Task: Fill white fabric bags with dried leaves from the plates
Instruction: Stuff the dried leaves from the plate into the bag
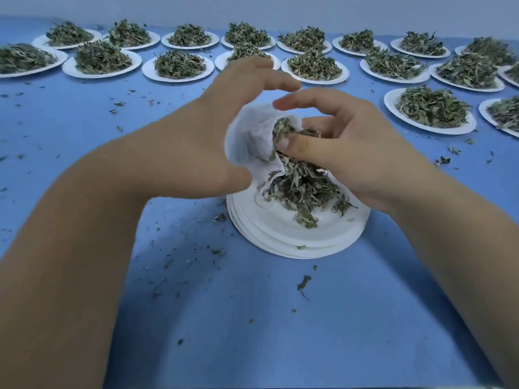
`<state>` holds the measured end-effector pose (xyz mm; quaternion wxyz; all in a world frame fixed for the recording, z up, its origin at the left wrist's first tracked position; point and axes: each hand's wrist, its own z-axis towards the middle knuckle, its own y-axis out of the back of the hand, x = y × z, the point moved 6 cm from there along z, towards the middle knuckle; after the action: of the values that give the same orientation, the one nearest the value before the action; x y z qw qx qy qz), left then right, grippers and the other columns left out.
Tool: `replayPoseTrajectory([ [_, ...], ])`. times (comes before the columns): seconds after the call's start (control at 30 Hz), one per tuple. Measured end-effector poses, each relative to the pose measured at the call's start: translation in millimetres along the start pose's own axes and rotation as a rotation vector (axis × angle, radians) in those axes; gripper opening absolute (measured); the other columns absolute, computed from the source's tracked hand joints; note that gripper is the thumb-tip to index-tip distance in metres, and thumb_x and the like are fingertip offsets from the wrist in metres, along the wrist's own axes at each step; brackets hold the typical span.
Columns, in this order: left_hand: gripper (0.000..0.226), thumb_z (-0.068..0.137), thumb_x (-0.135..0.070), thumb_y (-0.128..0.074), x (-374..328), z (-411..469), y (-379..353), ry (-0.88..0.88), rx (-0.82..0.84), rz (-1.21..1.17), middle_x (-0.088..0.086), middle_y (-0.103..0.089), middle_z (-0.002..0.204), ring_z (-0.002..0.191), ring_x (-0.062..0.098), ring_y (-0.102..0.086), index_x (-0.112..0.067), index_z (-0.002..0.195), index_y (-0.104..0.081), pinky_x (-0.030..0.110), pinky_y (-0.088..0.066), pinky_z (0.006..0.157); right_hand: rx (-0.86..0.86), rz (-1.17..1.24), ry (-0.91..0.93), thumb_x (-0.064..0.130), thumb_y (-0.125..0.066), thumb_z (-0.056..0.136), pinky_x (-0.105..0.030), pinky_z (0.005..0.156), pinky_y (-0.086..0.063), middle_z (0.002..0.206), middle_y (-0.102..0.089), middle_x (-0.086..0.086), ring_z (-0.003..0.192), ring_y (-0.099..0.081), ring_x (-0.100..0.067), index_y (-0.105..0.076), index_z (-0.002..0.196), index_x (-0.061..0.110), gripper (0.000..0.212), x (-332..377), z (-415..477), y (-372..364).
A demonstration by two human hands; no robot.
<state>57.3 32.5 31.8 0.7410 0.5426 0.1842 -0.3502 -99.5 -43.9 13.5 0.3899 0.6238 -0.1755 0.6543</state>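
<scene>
Blue cloth covers the desk (pixel 252 318), and on the head view, the only one I have, both bare forearms reach in from the bottom corners and meet over the middle.

My left hand (pixel 213 136) grips a white fabric bag (pixel 247 133) from its left side. The fingers arch over the top of the bag and the thumb tucks in below. The bag is held up off the desk with its open mouth turned to the right.

My right hand (pixel 354 155) is closed on a clump of dried leaves (pixel 283 129). The thumb presses the clump into the mouth of the bag and the forefinger stretches out above it. More leaves trail down from that hand to a loose pile lying on a stack of plates (pixel 295 240), white and directly under both hands. A white cord from the bag hangs onto the left side of the pile.

Along the far edge of the desk, white plates (pixel 177 79) stand in two rough rows, each heaped with the same green-grey leaves. More of them run down the right side, and the nearest of these (pixel 432 131) is just right of my right hand.

Crumbs (pixel 304 284) of leaf are scattered over the cloth, thickest to the left of the stack and in front of it. A pale wall (pixel 252 7) closes the view behind the rows.
</scene>
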Motion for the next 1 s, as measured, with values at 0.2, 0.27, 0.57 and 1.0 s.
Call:
replayPoseTrajectory([
  [0.2, 0.008, 0.084, -0.029, -0.068, -21, 3, 8, 0.099, -0.189, 0.01, -0.006, -0.066, 0.08, 0.073, 0.019, -0.065, -0.024, 0.09, -0.066, 0.04, -0.057, 0.067, -0.147, -0.037, 0.029, 0.025, -0.083, 0.075, -0.054, 0.098, -0.055, 0.101, -0.078, 0.002, 0.102, -0.071, -0.015, -0.076, 0.097, 0.026, 0.023, -1, 4, 6],
  [0.27, 0.011, 0.088, -0.034, -0.072, -17, 6, -1, 0.136, -0.183, 0.091, -0.005, -0.067, 0.076, 0.071, 0.018, -0.066, -0.024, 0.087, -0.067, 0.041, -0.058, 0.07, -0.185, -0.083, 0.039, 0.02, -0.084, 0.08, -0.045, 0.091, -0.059, 0.099, -0.076, 0.009, 0.103, -0.069, -0.008, -0.076, 0.096, 0.026, 0.019, -1, 4, 10],
  [0.57, 0.007, 0.087, -0.006, -0.077, -13, 8, -2, 0.115, -0.235, -0.126, 0.006, -0.072, 0.067, 0.061, 0.013, -0.073, -0.008, 0.085, -0.071, 0.029, -0.062, 0.063, -0.292, -0.288, 0.058, 0.027, -0.08, 0.076, -0.027, 0.061, -0.051, 0.086, -0.069, 0.014, 0.064, -0.06, -0.001, -0.07, 0.083, 0.028, 0.012, 3, 11, 14],
  [1.0, 0.008, 0.084, -0.01, -0.073, -7, 7, 4, 0.096, -0.304, -0.043, 0.006, -0.068, 0.069, 0.065, 0.028, -0.069, -0.017, 0.082, -0.069, 0.046, -0.059, 0.065, -0.297, -0.533, 0.025, 0.021, -0.07, 0.076, -0.025, 0.055, -0.048, 0.082, -0.068, 0.003, 0.065, -0.063, -0.005, -0.063, 0.082, 0.021, 0.009, 23, 35, -2],
])
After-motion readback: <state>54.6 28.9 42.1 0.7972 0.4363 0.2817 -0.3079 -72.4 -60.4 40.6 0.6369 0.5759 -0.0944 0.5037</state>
